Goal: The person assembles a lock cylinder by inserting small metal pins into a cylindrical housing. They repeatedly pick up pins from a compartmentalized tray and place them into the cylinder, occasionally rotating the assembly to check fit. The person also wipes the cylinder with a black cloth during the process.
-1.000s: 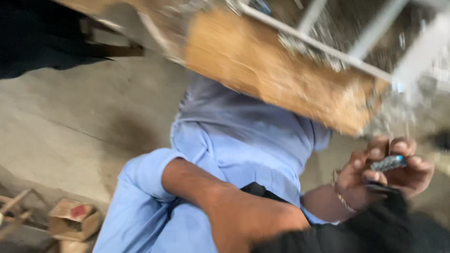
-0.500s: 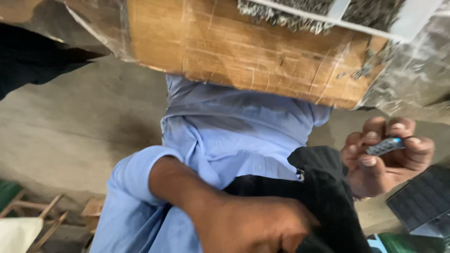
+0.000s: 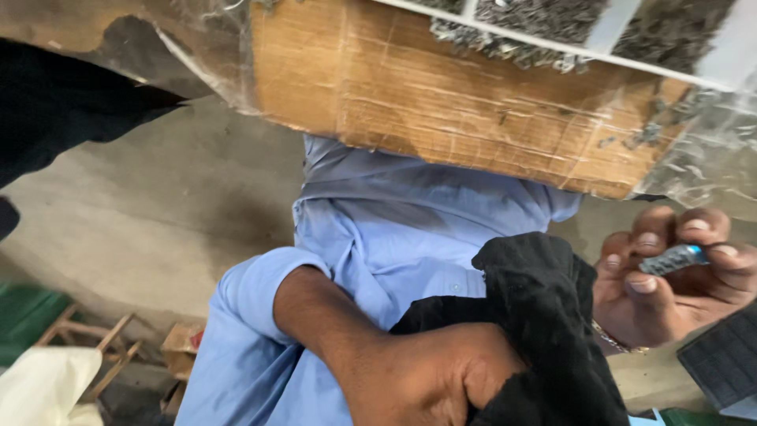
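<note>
Black cloth — left hand clutching

Black cloth matt, soft; cardboard box rough, film-wrapped; small object glossy, perhaps metal.

Two hands are showing: the left hand at six o'clock and the right hand at four o'clock. One black cloth is lying at five o'clock; one small grey-blue object is sitting at four o'clock; one cardboard box is hanging at twelve o'clock.
</note>
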